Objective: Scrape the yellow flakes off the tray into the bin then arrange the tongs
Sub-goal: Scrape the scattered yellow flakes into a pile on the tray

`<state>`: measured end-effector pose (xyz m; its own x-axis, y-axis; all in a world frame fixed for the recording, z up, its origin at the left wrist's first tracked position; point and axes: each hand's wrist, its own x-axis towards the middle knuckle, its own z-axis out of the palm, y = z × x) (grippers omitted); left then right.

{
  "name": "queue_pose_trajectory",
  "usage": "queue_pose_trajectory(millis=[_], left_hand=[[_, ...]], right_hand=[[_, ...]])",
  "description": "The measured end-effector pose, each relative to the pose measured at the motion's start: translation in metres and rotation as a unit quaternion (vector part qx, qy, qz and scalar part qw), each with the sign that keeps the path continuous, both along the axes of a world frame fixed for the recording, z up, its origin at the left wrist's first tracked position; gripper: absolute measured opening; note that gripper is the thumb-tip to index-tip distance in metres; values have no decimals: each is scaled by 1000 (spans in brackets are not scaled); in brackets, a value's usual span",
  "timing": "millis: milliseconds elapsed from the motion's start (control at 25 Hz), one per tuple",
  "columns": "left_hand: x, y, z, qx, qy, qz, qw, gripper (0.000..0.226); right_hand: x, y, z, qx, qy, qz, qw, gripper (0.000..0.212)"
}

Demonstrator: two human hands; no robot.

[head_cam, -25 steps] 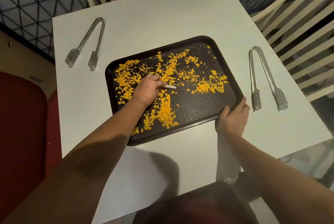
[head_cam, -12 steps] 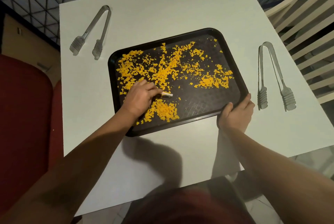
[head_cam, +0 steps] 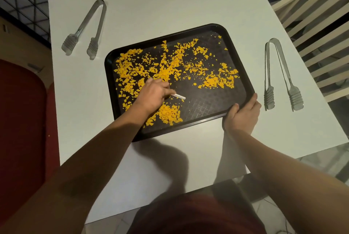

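Yellow flakes [head_cam: 166, 71] are spread across most of the dark tray [head_cam: 237, 48], with one small pile [head_cam: 170, 114] gathered near its front edge. Left hand [head_cam: 153, 96] has its grip closed on a small pale scraper [head_cam: 179, 96], blade tip on a bare patch mid-tray, probably raking flakes toward that pile. Right hand [head_cam: 243, 114] is clamped over the tray's near-right corner, thumb on top of the rim, likely so the tray doesn't skid under the scraping.

The tray sits skewed on the white bench [head_cam: 170, 3], its front edge close to the bench's near edge. One pair of tongs [head_cam: 86, 28] lies far left and the other pair [head_cam: 281, 75] just right of the tray, both clear of it. No bin in view. There is open bench behind the tray and a little in front; chairs [head_cam: 311, 16] crowd the right and far sides.
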<state>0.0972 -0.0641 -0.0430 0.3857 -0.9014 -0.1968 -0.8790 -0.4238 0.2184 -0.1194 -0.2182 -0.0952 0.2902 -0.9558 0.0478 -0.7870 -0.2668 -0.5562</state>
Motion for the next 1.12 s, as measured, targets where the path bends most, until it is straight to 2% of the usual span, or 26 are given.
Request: queue_pose_trajectory(millis=[80,160,240,320,480,640,840,1000,1120], left_hand=[[2,19,6,26,-27,-37,999,33],[-5,31,11,22,-48,-3,999,32],[-29,23,16,-28,-11,92,995,30],[-64,3,19,-63,50,146,986,28],[-109,-21,8,-40,108,193,974,29],[-114,-14,3,-2,70,238,969,27],[-94,19,7,7,47,342,939,27],[-113,-1,17,-68,100,289,949,29],[-121,-5,11,-36,98,257,961,29]], right_hand=[[0,1,0,-3,2,5,1000,64],[0,1,0,-4,2,5,1000,64],[0,0,-1,-4,6,2,1000,63],[0,0,-1,-2,6,4,1000,63],[0,0,-2,1,0,4,1000,64],[0,0,-1,3,-1,5,1000,65],[0,1,0,1,7,7,1000,65],[1,1,1,0,8,7,1000,65],[1,1,1,2,5,6,1000,66]])
